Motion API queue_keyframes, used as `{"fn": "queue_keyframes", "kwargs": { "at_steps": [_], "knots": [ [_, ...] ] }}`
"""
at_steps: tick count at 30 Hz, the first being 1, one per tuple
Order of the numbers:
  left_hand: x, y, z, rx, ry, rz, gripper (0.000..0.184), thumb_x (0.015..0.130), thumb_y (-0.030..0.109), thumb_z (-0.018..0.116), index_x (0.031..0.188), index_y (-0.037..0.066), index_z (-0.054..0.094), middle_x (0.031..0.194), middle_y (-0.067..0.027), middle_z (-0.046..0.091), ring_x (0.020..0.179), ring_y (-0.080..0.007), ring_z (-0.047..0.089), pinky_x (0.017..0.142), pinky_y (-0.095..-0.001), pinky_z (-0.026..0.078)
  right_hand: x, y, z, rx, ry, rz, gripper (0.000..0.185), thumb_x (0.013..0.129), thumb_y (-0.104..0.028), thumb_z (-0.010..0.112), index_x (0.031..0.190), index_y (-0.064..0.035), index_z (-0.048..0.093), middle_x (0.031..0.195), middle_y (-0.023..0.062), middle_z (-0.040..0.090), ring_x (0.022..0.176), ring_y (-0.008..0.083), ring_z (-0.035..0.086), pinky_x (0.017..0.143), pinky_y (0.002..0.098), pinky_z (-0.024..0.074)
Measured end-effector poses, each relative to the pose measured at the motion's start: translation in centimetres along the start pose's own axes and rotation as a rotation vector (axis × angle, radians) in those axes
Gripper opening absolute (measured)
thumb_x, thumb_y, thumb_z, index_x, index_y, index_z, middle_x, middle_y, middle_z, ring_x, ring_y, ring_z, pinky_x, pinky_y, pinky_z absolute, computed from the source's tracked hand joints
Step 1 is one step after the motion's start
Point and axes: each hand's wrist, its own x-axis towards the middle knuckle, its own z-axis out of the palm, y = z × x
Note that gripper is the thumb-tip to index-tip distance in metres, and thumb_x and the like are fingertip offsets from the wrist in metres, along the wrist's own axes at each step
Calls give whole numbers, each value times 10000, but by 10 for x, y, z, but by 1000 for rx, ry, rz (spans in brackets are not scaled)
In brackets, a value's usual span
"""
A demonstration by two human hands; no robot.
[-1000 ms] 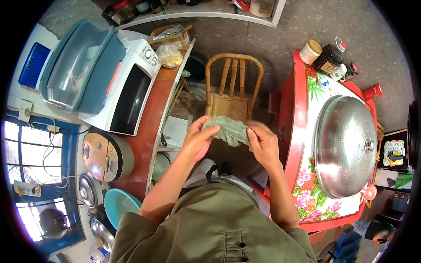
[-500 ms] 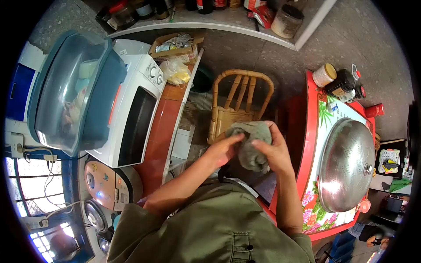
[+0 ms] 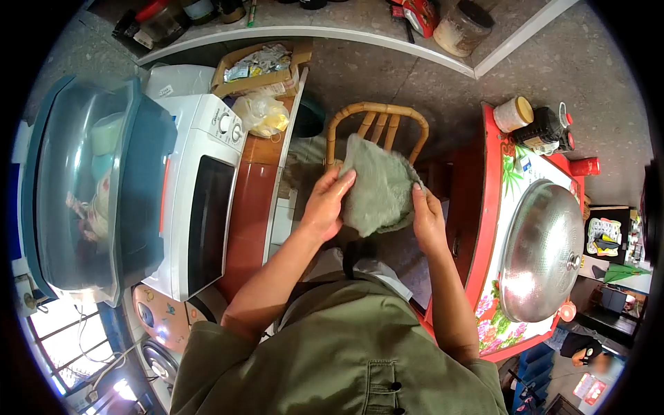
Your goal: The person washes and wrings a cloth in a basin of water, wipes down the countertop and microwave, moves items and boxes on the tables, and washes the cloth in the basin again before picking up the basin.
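Right in front of the bamboo chair (image 3: 373,107), from where the wearer stood, was a grey-green cloth (image 3: 377,187), spread between two bare hands and covering most of the seat from view. The left hand (image 3: 324,207) had the cloth's left edge pinched, thumb lying on top and the other fingers tucked behind. The right hand (image 3: 429,218) was gripping the opposite edge, thumb up near the rim. So yeah, both hands were holding on, and the cloth was up in the air, kinda wrinkled and uneven along the bottom.

Left of the chair ran a reddish-brown counter (image 3: 250,200) with a white microwave (image 3: 207,214) on it, and farther left of the chair was a big blue tub (image 3: 149,159) with a see-through cover. A rice cooker (image 3: 162,315) sat left of the chair too, but closer to the wearer. Up at the counter's far end, left of the chair's backrest, were a plastic bag (image 3: 263,116) with something yellow in it and a cardboard box (image 3: 263,69) full of packets.

Right of the chair stood a red table (image 3: 490,145) with a flowery top and a large shiny metal dome (image 3: 543,252) on it. A yellow-lidded jar (image 3: 513,114), a dark bottle (image 3: 536,131) and a red can (image 3: 585,166) were at its far end, also right of the chair.
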Motion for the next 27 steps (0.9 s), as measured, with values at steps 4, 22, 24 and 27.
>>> {"fn": "queue_keyframes", "kwargs": {
  "at_steps": [4, 22, 24, 27],
  "knots": [
    [18, 22, 18, 51, -41, 72, 324, 945, 227, 563, 1218, 54, 554, 1109, -29, 613, 1009, -122, 569, 867, -303, 485, 18, 13, -9, -15, 163, 15, 282, 988, -282, 458, 1032, -22, 556, 901, 0, 562, 787, 90, 502, 760, 246, 434],
    [69, 53, 14, 1518, 444, 410, 530, 810, 287, 673, 1234, -1, 541, 1139, -199, 612, 1036, -336, 595, 889, -389, 471, 112, 52, -48, 1178, -287, 536, 428, 986, -344, 371, 1315, -82, 448, 1286, 109, 508, 1150, 272, 505, 1001, 428, 415],
    [107, 83, -72, 1660, 800, 768, 745, 752, 309, 716, 1327, -41, 395, 1183, -322, 512, 1082, -413, 535, 913, -442, 448, 108, 28, -57, 1185, -333, 572, 452, 976, -372, 366, 1315, -85, 451, 1287, 108, 512, 1166, 281, 495, 1013, 446, 399],
    [132, 122, -114, 1860, 896, 694, 905, 744, 333, 719, 1392, -52, 218, 1226, -338, 476, 1103, -458, 507, 907, -470, 445, 98, 23, -69, 1192, -334, 577, 497, 957, -423, 366, 1318, -94, 454, 1294, 106, 512, 1184, 295, 486, 1019, 460, 391]
  ]
}}
